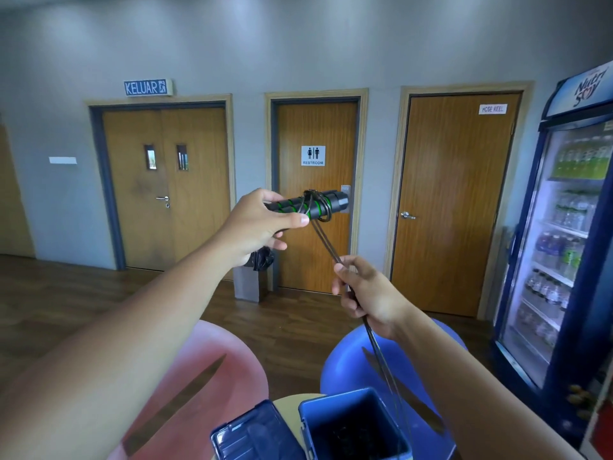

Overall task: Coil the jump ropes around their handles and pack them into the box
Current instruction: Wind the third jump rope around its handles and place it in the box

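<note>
Head view: left hand [262,224] gripped the handles [308,205], long axis horizontal; right hand [368,293], lower right, pinched the doubled rope [326,242] running taut up-left to them, above the open box [335,397].

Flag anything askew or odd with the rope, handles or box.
Only the coil: the rope bunches unevenly on the handles held by the left hand, one loop sagging loose. The box stands upright and open.
</note>
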`<control>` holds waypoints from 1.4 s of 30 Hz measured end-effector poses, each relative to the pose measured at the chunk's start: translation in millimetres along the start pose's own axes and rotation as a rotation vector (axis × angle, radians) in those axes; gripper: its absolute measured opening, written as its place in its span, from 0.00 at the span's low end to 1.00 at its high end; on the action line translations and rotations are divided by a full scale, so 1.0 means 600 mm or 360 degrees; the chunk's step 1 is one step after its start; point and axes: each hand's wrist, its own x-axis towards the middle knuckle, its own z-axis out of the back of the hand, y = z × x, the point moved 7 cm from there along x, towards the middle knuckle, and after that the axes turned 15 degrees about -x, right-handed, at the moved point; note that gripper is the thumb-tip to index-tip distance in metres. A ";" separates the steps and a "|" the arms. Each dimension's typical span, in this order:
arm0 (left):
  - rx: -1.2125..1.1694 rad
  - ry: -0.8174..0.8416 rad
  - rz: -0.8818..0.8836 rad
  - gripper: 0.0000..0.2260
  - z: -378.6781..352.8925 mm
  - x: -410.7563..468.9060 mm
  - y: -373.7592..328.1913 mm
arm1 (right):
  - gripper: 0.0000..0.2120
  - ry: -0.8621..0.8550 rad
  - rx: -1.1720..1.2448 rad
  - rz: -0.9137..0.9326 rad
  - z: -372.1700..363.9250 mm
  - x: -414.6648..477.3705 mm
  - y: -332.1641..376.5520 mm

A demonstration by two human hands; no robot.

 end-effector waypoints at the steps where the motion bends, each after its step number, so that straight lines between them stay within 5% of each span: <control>1: 0.0060 -0.0065 0.0002 0.27 0.009 0.007 0.005 | 0.11 -0.0003 -0.0068 -0.0025 0.000 -0.001 0.000; 9: 0.0986 -0.0171 -0.0285 0.33 0.018 0.010 0.019 | 0.07 -0.0079 -0.0750 0.0034 0.019 -0.012 0.043; 14: 0.1145 0.0102 -0.0356 0.30 -0.019 -0.006 0.036 | 0.05 -0.0411 -0.1283 0.0390 0.039 -0.022 0.122; 20: 0.0891 0.0544 -0.0214 0.30 -0.045 -0.037 0.029 | 0.08 -0.0305 -0.1108 0.0425 0.082 -0.015 0.170; 24: 0.0322 0.0844 -0.0084 0.26 -0.058 -0.068 0.007 | 0.16 -0.0058 -0.1064 0.0370 0.097 -0.011 0.174; 31: -0.0343 0.1001 -0.0067 0.29 -0.074 -0.092 -0.016 | 0.17 0.0303 -0.0569 0.0209 0.074 -0.016 0.114; 37: -0.0845 0.0811 -0.0084 0.26 -0.080 -0.093 -0.003 | 0.20 0.0306 0.0060 0.0202 0.042 -0.018 0.078; 42: -0.1082 0.0053 0.0162 0.18 -0.065 -0.072 0.020 | 0.18 0.0141 0.0396 0.0037 0.008 -0.008 0.027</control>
